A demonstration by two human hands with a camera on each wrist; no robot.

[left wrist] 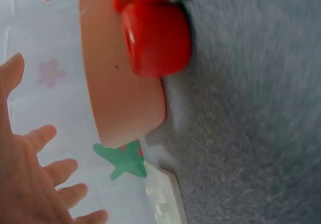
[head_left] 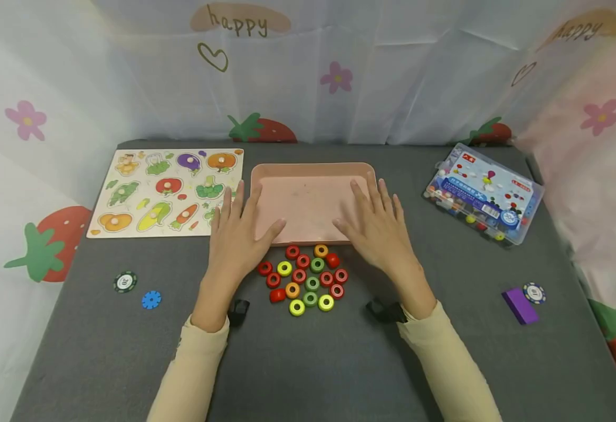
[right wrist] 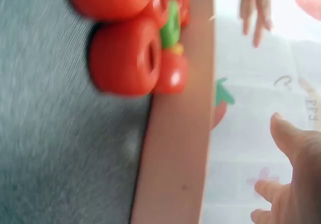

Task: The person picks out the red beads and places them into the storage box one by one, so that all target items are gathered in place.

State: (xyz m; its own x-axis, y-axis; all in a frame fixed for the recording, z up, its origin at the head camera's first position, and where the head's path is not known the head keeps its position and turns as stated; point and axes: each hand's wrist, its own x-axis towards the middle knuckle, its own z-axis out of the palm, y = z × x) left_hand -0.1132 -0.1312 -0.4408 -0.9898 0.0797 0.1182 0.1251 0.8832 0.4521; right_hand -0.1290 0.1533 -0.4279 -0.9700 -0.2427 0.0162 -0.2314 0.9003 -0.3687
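Observation:
My left hand [head_left: 236,240] hovers over the left end of a pink tray [head_left: 313,235], fingers spread and straight. Over the tray's right end, my right hand [head_left: 381,234] is held the same way, thumb out to the side. Neither hand holds anything. Against the tray's near side lies a cluster of red, orange, yellow and green ring-shaped beads [head_left: 312,283]. Close to the camera in the left wrist view is a red bead [left wrist: 158,39] beside the tray wall [left wrist: 118,83]. Several red beads [right wrist: 123,58] line the wall in the right wrist view.
A vegetable puzzle board [head_left: 144,193] lies at the left, partly behind my left hand. At the right sits a clear plastic box [head_left: 484,193] of small coloured parts. Poker chips [head_left: 125,282] and a blue disc [head_left: 152,300] lie left; a purple block [head_left: 520,306] with another chip [head_left: 534,293] lies right.

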